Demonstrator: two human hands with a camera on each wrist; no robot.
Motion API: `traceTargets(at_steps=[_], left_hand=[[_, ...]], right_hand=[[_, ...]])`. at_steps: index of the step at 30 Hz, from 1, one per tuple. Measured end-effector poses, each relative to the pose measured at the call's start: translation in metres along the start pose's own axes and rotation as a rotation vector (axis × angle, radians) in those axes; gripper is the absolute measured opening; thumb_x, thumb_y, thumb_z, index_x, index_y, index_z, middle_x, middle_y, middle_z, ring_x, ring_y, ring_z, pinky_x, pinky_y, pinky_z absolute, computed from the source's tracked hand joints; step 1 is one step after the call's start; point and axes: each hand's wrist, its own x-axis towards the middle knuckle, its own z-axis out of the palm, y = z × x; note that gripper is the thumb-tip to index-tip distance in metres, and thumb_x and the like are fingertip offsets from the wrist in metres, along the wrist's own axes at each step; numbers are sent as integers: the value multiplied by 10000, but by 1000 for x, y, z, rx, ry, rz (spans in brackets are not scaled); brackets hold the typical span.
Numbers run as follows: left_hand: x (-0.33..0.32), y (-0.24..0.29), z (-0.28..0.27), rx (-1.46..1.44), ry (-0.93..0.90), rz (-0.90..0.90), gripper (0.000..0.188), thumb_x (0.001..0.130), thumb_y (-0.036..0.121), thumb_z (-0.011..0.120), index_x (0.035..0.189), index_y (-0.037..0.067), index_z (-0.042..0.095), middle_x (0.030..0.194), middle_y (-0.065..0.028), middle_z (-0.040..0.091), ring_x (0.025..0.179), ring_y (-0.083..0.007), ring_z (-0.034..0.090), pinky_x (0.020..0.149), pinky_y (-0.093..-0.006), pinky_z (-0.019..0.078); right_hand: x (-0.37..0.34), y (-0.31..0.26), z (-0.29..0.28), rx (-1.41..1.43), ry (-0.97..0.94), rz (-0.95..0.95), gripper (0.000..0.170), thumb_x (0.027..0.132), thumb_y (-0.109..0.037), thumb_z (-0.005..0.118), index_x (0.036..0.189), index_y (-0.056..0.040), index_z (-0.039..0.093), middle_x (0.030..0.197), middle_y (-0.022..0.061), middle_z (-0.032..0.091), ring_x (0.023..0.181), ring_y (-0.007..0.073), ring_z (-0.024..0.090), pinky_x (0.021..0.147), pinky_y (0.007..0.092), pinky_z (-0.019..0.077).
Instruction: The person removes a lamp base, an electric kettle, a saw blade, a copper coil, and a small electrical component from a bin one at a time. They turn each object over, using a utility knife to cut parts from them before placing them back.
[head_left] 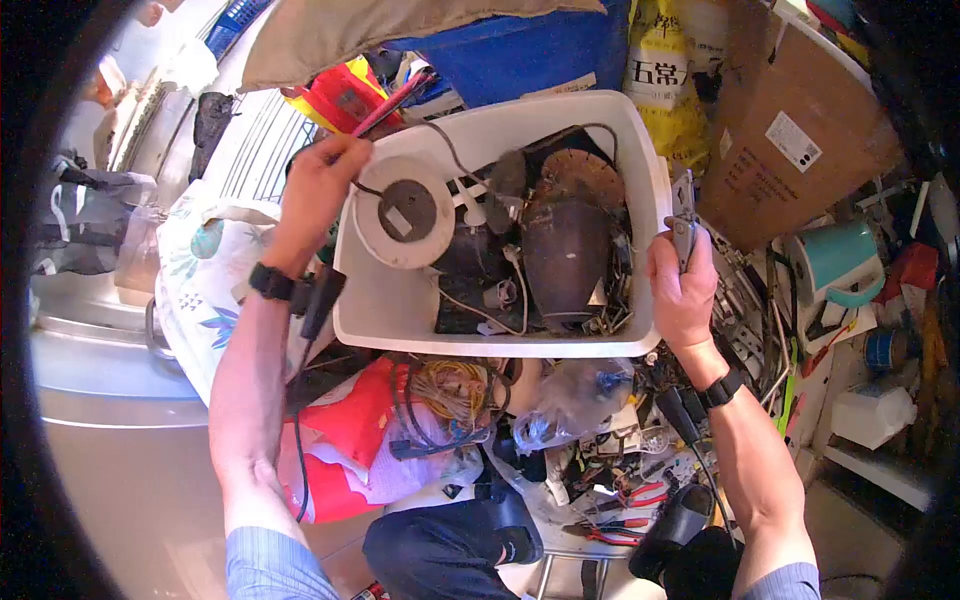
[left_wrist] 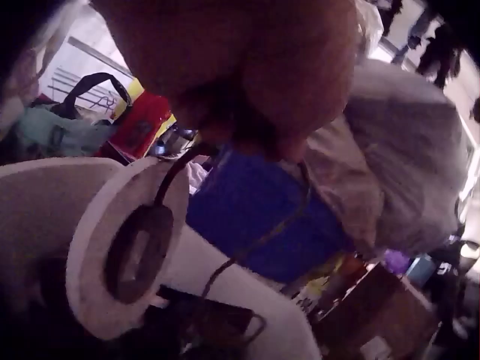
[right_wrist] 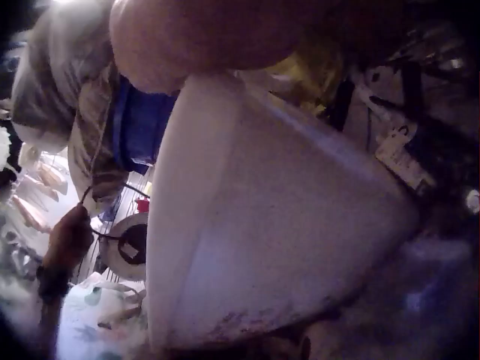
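Observation:
My left hand pinches a dark cord at the left of the white bin. From the cord hangs a white round disc with a dark round centre bearing a small label; in the left wrist view the disc is tilted beside the bin's rim. Another stretch of cord runs down into the bin. At the bin's right rim, my right hand grips a slim grey metal tool, pointing up; its exact kind cannot be told. The right wrist view hides the tool.
Inside the bin lie a dark rounded machine part, a rusty toothed disc and loose wires. Red-handled pliers lie below it. A cardboard box, a yellow bag and a teal kettle stand around.

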Motion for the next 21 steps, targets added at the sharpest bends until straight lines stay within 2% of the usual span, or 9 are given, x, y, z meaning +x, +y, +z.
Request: traceTargets(at_steps=[2,3,6,8,14,17,18,19,21], left_hand=[[2,15,-15,-380,82,-136,290,995,324,688,1045,45,744,827,30,652,699,-50,476,630,-244,379],[-6,34,-37,-377,118,-101,276,1003,310,680,964,39,718,760,54,590,653,-36,425,597,-227,338],[-9,41,-51,-387,156,-74,271,1035,323,630,913,86,681,732,64,550,626,-32,434,573,-225,324],[-12,41,-48,-501,170,-114,271,1022,292,653,925,42,695,745,48,583,622,-42,433,574,-223,329],[-3,34,-1,-224,241,-209,379,988,336,641,923,-32,704,775,-67,705,619,-135,615,611,-321,496],[4,39,33,-135,193,-203,378,975,335,645,924,-34,706,749,-88,708,596,-149,637,599,-336,508],[11,31,45,-114,133,-180,348,998,349,644,888,20,671,682,-23,623,525,-119,535,498,-308,418],[16,25,52,-131,114,-171,348,998,349,644,888,20,671,682,-23,623,525,-119,535,498,-308,418],[29,13,73,-118,-24,-137,351,957,317,647,872,-18,706,685,-115,679,587,-184,647,598,-356,508]], right_hand=[[3,4,3,-13,-1,-1,157,1013,-115,618,1148,-53,566,753,38,629,640,143,598,599,318,499],[3,-7,1,3,8,-25,157,1013,-115,618,1148,-53,566,753,38,629,640,143,598,599,318,499],[-1,-9,1,26,9,-32,151,1010,-113,619,1138,-52,567,750,45,630,635,151,603,598,325,502],[-1,-2,0,26,18,-45,150,1007,-114,622,1132,-51,568,747,53,632,630,163,607,601,332,506],[-1,-5,0,25,20,-63,161,1007,-124,624,1134,-46,563,748,62,637,627,175,609,594,344,508],[-3,-7,2,46,27,-48,180,1007,-132,628,1147,-40,563,750,60,633,627,176,602,593,352,507],[-3,-3,2,30,32,-59,189,1007,-135,631,1156,-39,566,746,57,626,626,175,600,592,348,506],[-2,-2,0,6,43,-68,199,1006,-139,634,1165,-39,569,742,54,620,625,173,598,592,344,504],[-2,7,3,-33,49,-69,218,990,-172,648,1148,-30,597,797,134,629,667,309,613,620,418,509]])
